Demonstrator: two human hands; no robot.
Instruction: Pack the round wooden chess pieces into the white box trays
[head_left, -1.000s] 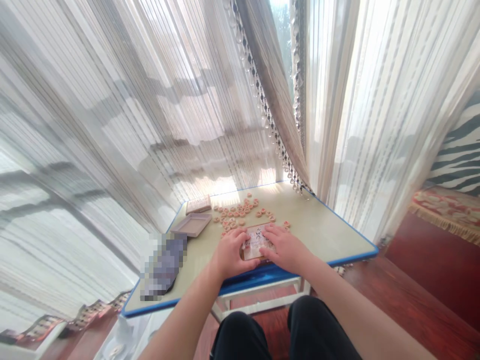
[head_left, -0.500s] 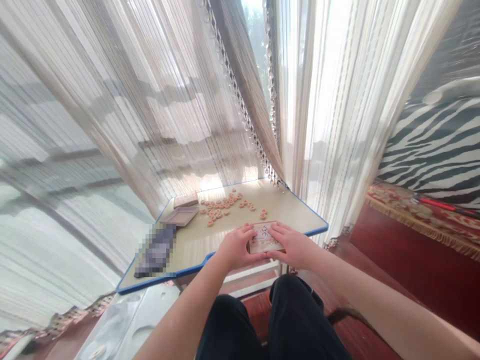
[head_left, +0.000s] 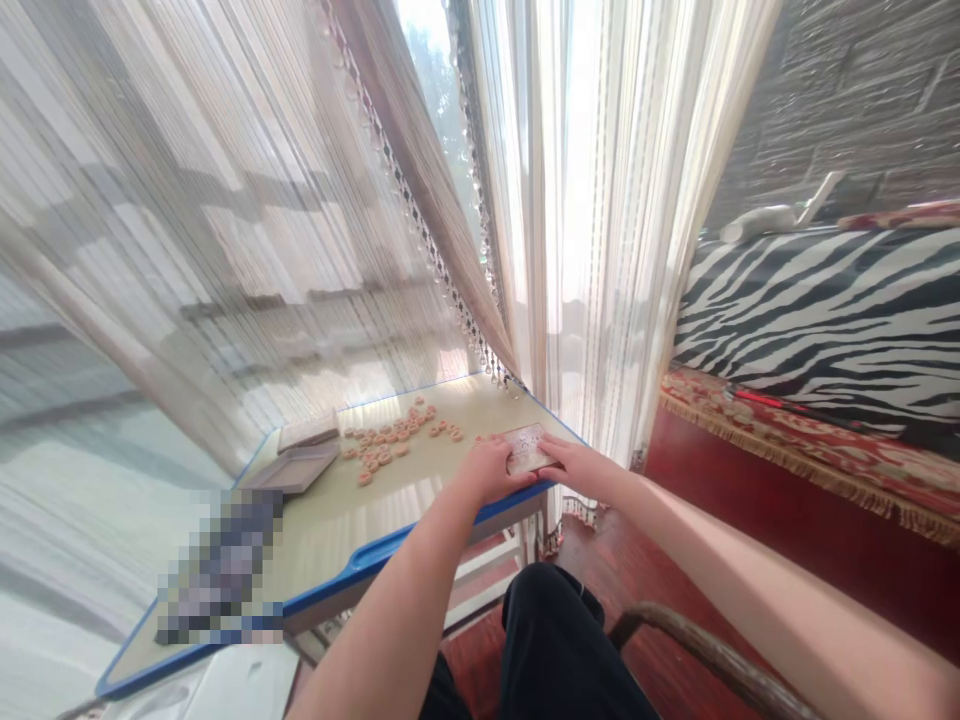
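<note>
A small flat rectangular box (head_left: pixel 525 447) with a printed pale top is held between my two hands near the right corner of the table (head_left: pixel 330 515). My left hand (head_left: pixel 487 472) grips its left end, and my right hand (head_left: pixel 576 466) has its fingers on the right end. Whether the box rests fully on the tabletop I cannot tell. Left of my hands lie several round wooden game pieces (head_left: pixel 386 436), loosely scattered. One piece shows just beside my left fingers.
An open shallow tray (head_left: pixel 298 468) sits at the table's left, with a flat box-like piece (head_left: pixel 309 429) behind it. A dark blurred-out object (head_left: pixel 225 570) lies nearer me. Sheer curtains (head_left: pixel 585 200) hang behind the table. A curved wooden armrest (head_left: pixel 697 650) is at my right.
The box has shifted rightward across the table with both hands on it, toward the right corner. My view has turned to the right. The scattered pieces stay in place.
</note>
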